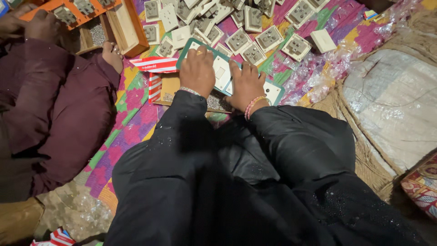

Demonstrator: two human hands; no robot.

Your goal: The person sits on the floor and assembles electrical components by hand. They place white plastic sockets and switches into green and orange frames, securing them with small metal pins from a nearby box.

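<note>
**Both hands pressed on a green-edged switch plate**

A long white switch plate with a green rim [224,75] is seen lying on the patterned floor mat [132,123], just ahead of the person's knees. Its long axis is laid from about 10 o'clock to 4 o'clock across the view. The left hand [197,70] is set on the plate's 10 o'clock end, palm down, with the fingers [200,51] curled over the far rim. The right hand [246,84] is placed near the middle of the plate toward its 4 o'clock end, with the fingers [245,68] spread flat on the white face. Neither hand is closed into a full grip; the plate is pinned rather than lifted, and whether the thumbs are hooked beneath the near rim cannot be told. Both hands touch the plate, so neither is nearer; from the left fingers, most of its length runs off toward 4 o'clock.

A heap of loose white socket modules [246,32] is scattered at 12 o'clock, well within reach beyond the plate. A red-and-white striped carton [154,64] is lying at 9 o'clock of the left hand, and a shallow cardboard tray holding small metal parts [214,102] is partly covered by the wrists. At 10 o'clock a co-worker's hand [43,25] is held over an orange wooden frame [129,29]. Crumpled clear wrapping [327,68] is spread at 2 o'clock.
</note>
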